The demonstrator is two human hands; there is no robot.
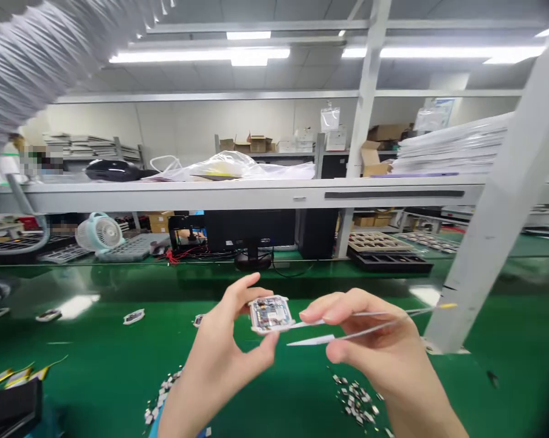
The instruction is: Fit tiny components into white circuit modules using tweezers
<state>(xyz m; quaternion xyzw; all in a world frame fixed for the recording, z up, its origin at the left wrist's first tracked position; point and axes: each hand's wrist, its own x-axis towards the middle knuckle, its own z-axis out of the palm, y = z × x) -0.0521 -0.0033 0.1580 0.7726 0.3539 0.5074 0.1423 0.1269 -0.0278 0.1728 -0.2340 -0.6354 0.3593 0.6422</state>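
Note:
My left hand (231, 340) holds a small square electronic module (270, 314) by its edges, thumb below and fingers behind. Its face shows a circuit board inside a pale frame, tilted toward me. In my right hand (369, 331) is a pair of tweezers (313, 341) with white tips, pinched between thumb and fingers. The two tips stand apart, and the upper one reaches the module's right edge; whether it touches cannot be made out. Small loose parts (357, 401) lie in a pile under my right hand, and another pile of small parts (165, 389) is partly hidden by my left forearm.
More modules (134, 316) lie spaced out on the green bench (105, 359). Yellow-ended flat pieces (16, 377) and a black object (12, 404) sit at the lower left. A white post (488, 188) rises at right. Behind are a monitor (251, 230), a fan (101, 232) and trays (388, 249).

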